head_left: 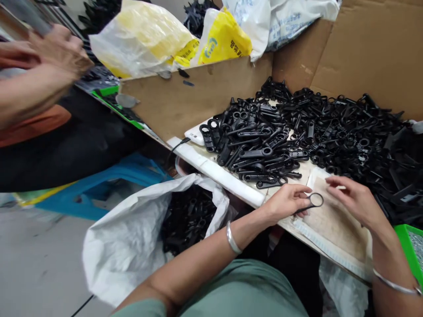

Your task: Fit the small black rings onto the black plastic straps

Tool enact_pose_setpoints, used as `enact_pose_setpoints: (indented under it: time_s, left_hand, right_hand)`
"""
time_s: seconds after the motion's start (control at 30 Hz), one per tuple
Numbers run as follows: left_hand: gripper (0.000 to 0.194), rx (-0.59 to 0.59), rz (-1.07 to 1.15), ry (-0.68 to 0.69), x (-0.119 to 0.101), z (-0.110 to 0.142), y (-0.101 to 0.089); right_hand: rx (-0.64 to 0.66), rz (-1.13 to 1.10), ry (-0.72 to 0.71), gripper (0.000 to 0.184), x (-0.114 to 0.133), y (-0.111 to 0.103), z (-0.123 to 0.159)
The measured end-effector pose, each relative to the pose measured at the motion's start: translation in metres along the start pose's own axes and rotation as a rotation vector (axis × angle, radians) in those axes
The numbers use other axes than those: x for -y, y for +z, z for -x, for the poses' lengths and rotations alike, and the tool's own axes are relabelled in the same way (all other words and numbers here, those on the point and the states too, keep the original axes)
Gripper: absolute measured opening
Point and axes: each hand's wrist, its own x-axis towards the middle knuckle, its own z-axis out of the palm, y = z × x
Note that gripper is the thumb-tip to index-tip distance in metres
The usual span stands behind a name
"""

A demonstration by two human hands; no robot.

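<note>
My left hand [288,200] is closed on a black plastic part with a ring-shaped end [309,206]. The ring sticks out past the fingertips, toward the right, while the fingers cover some of its shaft. A short way to the right, my right hand [357,198] hovers over the worktable with its fingers apart and slightly curled, holding nothing visible. Beneath both hands lies a worn brown board [343,229]. Just beyond them spreads a large heap of similar black plastic parts [264,136], some long with round ends.
A white sack [122,237] of black parts stands open below the table's left edge. Cardboard walls [198,92] border the heap. At far right is a green bin [405,242] of small metal pieces. A co-worker's hands [59,50] are at upper left, near a blue stool [109,185].
</note>
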Motion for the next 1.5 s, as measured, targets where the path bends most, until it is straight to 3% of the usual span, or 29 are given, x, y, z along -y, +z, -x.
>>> enact_pose_setpoints:
  time_s: [0.1, 0.2, 0.37, 0.47, 0.57, 0.63, 0.73, 0.9, 1.13, 1.4, 1.5]
  left_hand:
    - [0.05, -0.042, 0.23, -0.003, 0.006, 0.004, -0.006]
    - [0.049, -0.065, 0.322, -0.008, 0.008, 0.01, -0.008]
    - [0.044, -0.104, 0.41, 0.008, 0.013, 0.013, -0.011]
    - [0.042, -0.103, 0.427, 0.022, 0.013, 0.012, -0.012]
    - [0.041, -0.087, 0.439, 0.042, 0.01, 0.01, -0.009]
    - [0.041, -0.071, 0.451, 0.044, 0.009, 0.008, -0.005]
    - [0.042, -0.058, 0.476, 0.044, 0.01, 0.004, 0.0]
    - [0.048, 0.01, 0.47, 0.096, 0.015, 0.002, 0.007]
    - [0.046, 0.073, 0.307, 0.185, 0.012, 0.005, 0.014]
    - [0.04, -0.011, -0.365, 0.33, 0.01, 0.014, 0.003]
    - [0.04, -0.051, -0.505, 0.36, 0.01, 0.02, 0.003]
  right_hand:
    - [-0.145, 0.348, -0.029, 0.026, -0.007, 0.013, -0.039]
    - [-0.075, 0.633, -0.026, 0.028, -0.007, 0.031, -0.072]
    - [-0.032, 0.703, -0.008, 0.021, -0.016, 0.041, -0.09]
    - [-0.145, 0.527, -0.049, 0.025, -0.029, 0.026, -0.078]
    - [-0.276, 0.202, -0.027, 0.032, -0.031, 0.004, -0.051]
    - [-0.259, 0.017, 0.041, 0.035, -0.023, -0.004, -0.027]
    - [-0.227, -0.19, 0.084, 0.037, 0.003, 0.001, 0.01]
    - [-0.317, -0.065, -0.108, 0.021, 0.041, 0.027, 0.035]
    - [-0.367, 0.122, -0.194, 0.02, 0.046, 0.039, 0.028]
    - [-0.371, 0.16, -0.254, 0.021, 0.053, 0.04, 0.032]
    - [-0.387, 0.163, -0.27, 0.025, 0.053, 0.043, 0.036]
